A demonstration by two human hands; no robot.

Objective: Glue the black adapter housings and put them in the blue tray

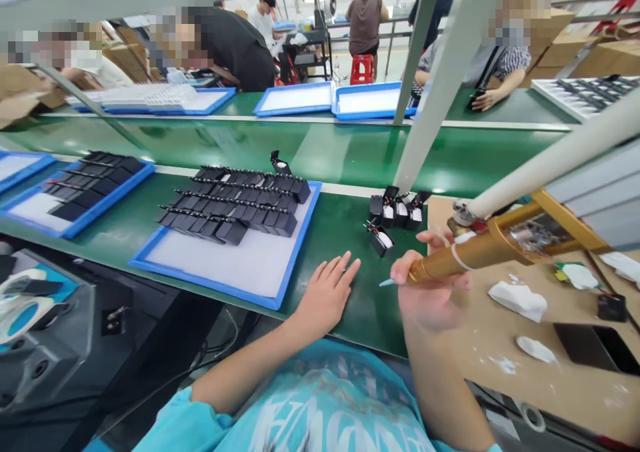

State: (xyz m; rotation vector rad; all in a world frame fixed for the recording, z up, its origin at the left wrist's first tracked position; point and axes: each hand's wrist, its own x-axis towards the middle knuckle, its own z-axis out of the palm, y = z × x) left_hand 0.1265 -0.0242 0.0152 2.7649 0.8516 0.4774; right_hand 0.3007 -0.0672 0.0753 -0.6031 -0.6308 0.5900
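Note:
My right hand [435, 279] grips a gold-coloured glue dispensing gun [457, 259] with a pale blue tapered nozzle that points left over the green surface. Flat on the bench lies my left hand [327, 292], fingers stretched out and holding nothing. Just beyond the nozzle sits a small black box [383, 240] with its lid up and white material inside. Several more such open black boxes [400, 211] stand close together behind it. To the left, a blue-rimmed tray [274, 301] carries rows of black boxes [235, 202].
Another blue tray [75, 229] with black boxes lies farther left. Beyond the bench runs a green conveyor belt [250, 142]. A white post [430, 105] rises ahead. Brown cardboard [480, 345] with white scraps covers the right side. Co-workers sit and stand across the line.

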